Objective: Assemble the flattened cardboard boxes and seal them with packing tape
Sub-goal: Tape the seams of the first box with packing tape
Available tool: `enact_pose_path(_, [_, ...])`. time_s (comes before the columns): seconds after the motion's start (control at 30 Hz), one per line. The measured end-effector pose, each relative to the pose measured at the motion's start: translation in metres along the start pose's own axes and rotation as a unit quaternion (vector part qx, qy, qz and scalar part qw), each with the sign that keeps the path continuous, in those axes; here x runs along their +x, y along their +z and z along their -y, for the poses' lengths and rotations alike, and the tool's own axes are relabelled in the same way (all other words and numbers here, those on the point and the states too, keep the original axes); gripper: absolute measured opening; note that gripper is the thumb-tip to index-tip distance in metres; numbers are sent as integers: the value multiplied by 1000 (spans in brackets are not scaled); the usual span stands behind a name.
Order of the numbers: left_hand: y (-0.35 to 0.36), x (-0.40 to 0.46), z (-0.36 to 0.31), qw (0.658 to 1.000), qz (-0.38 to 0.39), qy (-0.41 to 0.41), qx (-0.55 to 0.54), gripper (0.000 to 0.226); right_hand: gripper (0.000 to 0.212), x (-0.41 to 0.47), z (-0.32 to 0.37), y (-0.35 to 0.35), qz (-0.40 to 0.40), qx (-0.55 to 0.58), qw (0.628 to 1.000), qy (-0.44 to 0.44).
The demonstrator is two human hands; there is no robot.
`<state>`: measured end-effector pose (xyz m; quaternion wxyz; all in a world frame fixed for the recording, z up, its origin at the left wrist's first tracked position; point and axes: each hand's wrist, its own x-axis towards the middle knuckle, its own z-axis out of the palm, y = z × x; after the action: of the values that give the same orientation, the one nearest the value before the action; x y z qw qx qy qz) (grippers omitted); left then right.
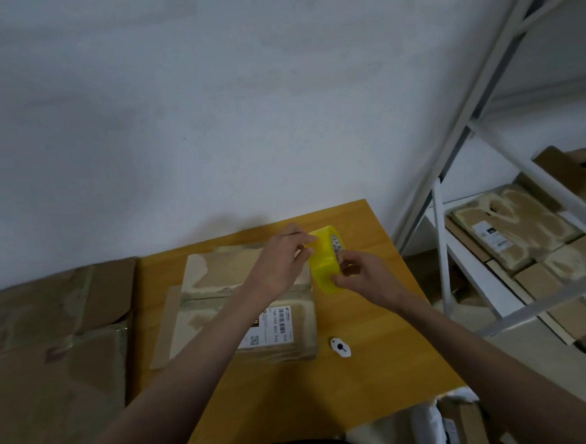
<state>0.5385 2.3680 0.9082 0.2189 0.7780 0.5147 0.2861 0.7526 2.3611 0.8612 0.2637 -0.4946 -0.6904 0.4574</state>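
Seemingly hunting the tape's free end, both hands held the yellow packing tape roll (pixel 326 259) above the counter (pixel 379 371): left hand (pixel 285 256) gripped its rim, right hand (pixel 353 276) fingers pinched its edge. Beside it lay the flattened cardboard box (pixel 220 295), awaiting tape once the end peeled.

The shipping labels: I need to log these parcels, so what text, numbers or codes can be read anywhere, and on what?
"15H-159 A03 210", roughly, on the white label of the cardboard box; digits uncertain.
Its barcode, QR code and small print: too small to read.
Label on the shelf box: blurred.
Tape roll core print: unreadable.
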Motion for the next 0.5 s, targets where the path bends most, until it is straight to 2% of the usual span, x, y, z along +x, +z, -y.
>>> enact_pose_path(0.13, [-9,-1,-4,999,-26,-21,-8,14,41,2,9,5,6,7,1000,-11])
enact_pose_path(0.23, [-16,1,-5,990,-73,-116,-34,12,38,3,16,6,1,9,1000,-27])
enact_pose_path(0.3, [-20,2,-5,965,-93,-214,-123,16,38,4,20,7,-10,-1,999,-43])
enact_pose_path(0.37, [-24,0,-8,923,-93,-284,-243,12,39,6,24,9,-23,-15,998,-59])
enact_pose_path(0.43, [-28,-3,-12,887,-86,-320,-320,4,39,8,27,10,-34,-32,996,-74])
enact_pose_path(0.5, [-31,-5,-15,868,-83,-342,-350,5,38,9,27,11,-40,-56,994,-89])
